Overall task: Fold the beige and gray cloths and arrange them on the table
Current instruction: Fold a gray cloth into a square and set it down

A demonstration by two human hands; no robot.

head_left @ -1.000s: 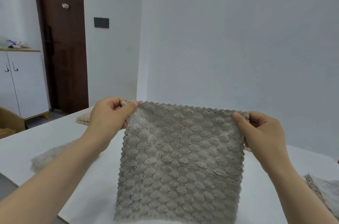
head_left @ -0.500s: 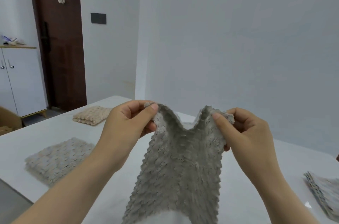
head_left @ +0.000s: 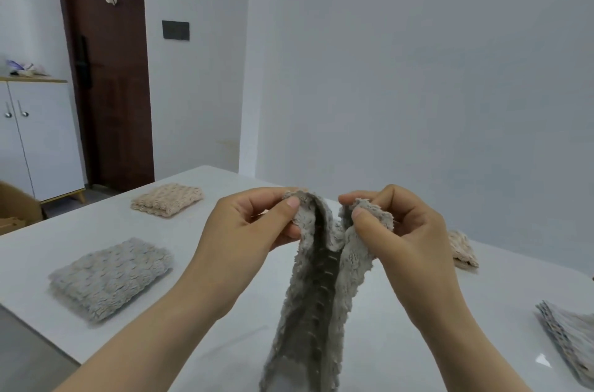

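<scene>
From the head view, a person holds a gray cloth [head_left: 308,311] up over a smooth white table [head_left: 64,231]. The cloth is thick and fluffy, with a bumpy, scale-like pile and a scalloped edge. It hangs as a narrow strip, its long axis running straight down from the hands to the bottom edge of the view. The two side halves bend toward the person, leaving a dark, shadowed valley down the middle.

The left hand [head_left: 254,224] pinches one top corner between thumb and curled forefinger. The right hand [head_left: 401,231] pinches the other corner the same way. The two corners sit close together, not quite touching.

On the table to the left lies a folded gray cloth [head_left: 109,276], a plump rectangle of the same nubby fabric. Farther back rests a folded beige cloth [head_left: 167,199], also rectangular and knobbly. Another beige cloth [head_left: 463,250] peeks out behind the right hand. At the right edge sits a flatter patterned cloth [head_left: 569,337]. Behind stand a dark brown door [head_left: 106,70] and a white cabinet [head_left: 41,141].
</scene>
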